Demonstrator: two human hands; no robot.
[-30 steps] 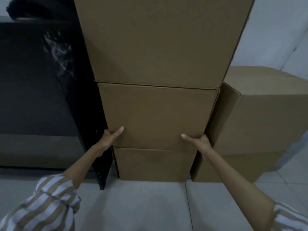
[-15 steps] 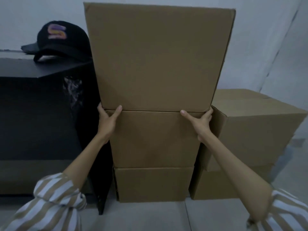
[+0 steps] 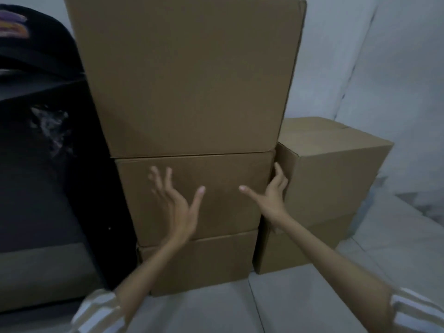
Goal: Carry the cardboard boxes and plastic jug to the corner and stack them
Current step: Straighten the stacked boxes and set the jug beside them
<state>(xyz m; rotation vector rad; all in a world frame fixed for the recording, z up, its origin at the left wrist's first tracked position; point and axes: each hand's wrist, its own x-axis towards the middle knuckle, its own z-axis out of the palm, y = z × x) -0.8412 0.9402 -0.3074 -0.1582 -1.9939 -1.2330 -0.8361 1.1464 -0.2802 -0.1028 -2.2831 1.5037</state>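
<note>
Three brown cardboard boxes stand stacked in the corner: a large top box (image 3: 189, 78), a middle box (image 3: 216, 171) and a low bottom box (image 3: 211, 260). My left hand (image 3: 175, 203) hovers in front of the middle box with fingers spread, holding nothing. My right hand (image 3: 274, 191) is at the middle box's right edge, fingers straight, thumb pointing left; whether it touches the box is unclear. A second stack of two boxes (image 3: 331, 169) stands to the right. No plastic jug is in view.
A black cabinet (image 3: 48, 176) stands at the left against the stack, with a dark cap (image 3: 31, 44) on top. White walls (image 3: 384, 68) meet behind the boxes. Light floor tiles (image 3: 288, 304) lie in front.
Both hands have left the seam under the top box. The left hand moved right and off the box, fingers spread; the right hand dropped lower along the right edge. The camera moved closer.
</note>
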